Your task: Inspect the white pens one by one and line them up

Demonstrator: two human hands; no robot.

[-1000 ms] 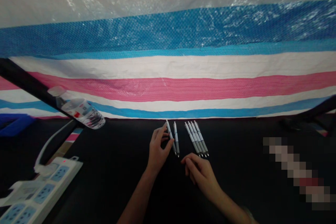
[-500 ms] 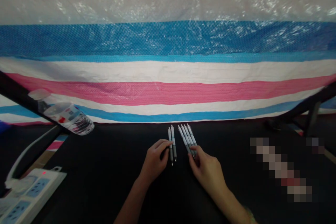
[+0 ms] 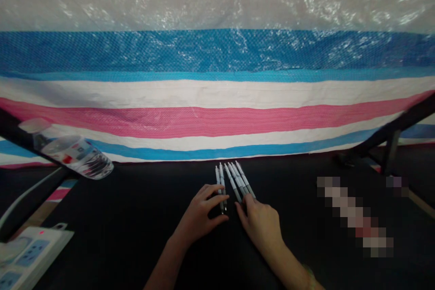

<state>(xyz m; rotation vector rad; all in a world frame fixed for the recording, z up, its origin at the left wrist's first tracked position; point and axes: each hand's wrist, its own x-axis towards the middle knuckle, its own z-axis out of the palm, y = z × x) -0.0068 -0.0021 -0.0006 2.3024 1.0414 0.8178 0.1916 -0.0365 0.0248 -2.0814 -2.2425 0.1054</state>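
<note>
Two white pens with grey grips (image 3: 222, 181) lie side by side on the black table, tips towards me. My left hand (image 3: 200, 213) is over them with fingers spread, the fingertips across their lower part and the thumb apart. Just to the right, several matching pens (image 3: 239, 179) lie slanted in a close row. My right hand (image 3: 263, 222) has its thumb and fingers around the lower ends of this row, hiding most of their tips.
A clear plastic bottle (image 3: 79, 156) lies tilted by the dark frame bar at the left. In the lower left corner is a white power strip (image 3: 50, 249) with a red light. A striped plastic sheet (image 3: 217, 122) hangs behind the table (image 3: 136, 226). A pixelated patch covers something at right.
My left hand's fingers have spread and its thumb has moved away from the two pens. The right-hand row has shifted left, closer to the two pens, with my right hand. The view has turned slightly.
</note>
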